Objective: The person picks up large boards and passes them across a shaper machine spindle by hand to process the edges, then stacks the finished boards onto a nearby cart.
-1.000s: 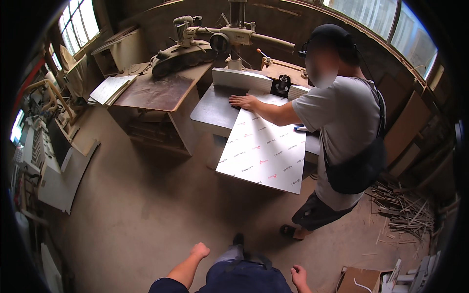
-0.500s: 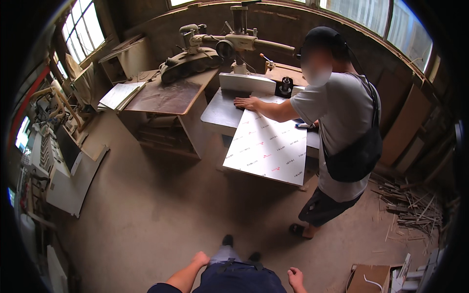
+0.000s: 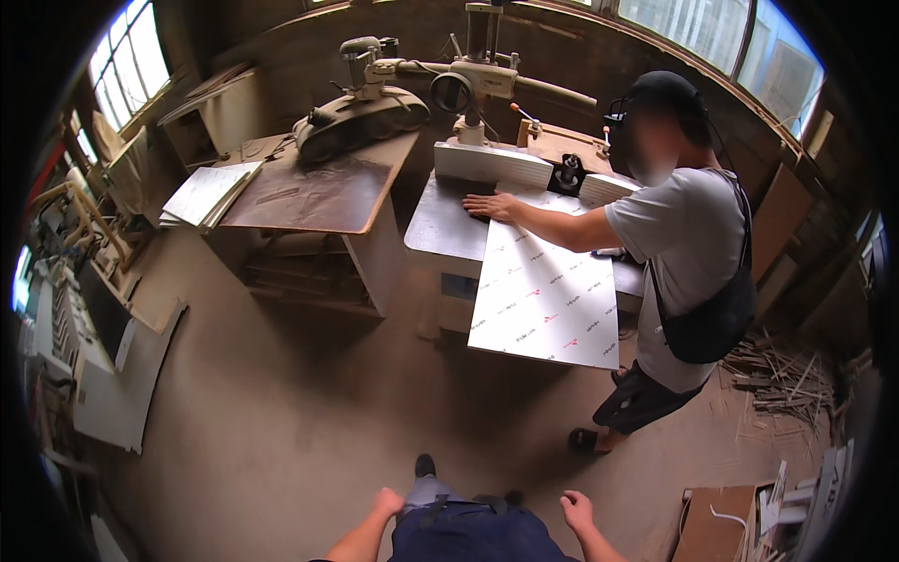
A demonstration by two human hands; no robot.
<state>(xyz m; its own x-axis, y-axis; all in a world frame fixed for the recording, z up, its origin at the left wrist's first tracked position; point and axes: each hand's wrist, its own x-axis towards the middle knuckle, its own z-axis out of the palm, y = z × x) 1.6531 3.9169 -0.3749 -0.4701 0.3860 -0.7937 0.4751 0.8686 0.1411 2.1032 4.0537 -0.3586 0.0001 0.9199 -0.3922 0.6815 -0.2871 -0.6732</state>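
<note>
My left hand hangs beside my thigh with its fingers curled in, and no object shows in it. On the other side, my right hand is held low with the fingers loosely bent and apart, holding nothing. Both are well away from the machine ahead. There, a co-worker leans over a white printed panel lying on a metal machine table. One of the co-worker's hands lies flat near the panel's far left corner; the other is mostly hidden by the arm.
A pale fence and a dark spindle stand behind the panel. A power feeder rests on a wooden bench with stacked sheets. Scrap strips litter the right; boards lean at left.
My view has shifted, so the bench and machine sit differently in the picture. My right hand is raised slightly. The co-worker's hand stays on the table at the panel's corner.
</note>
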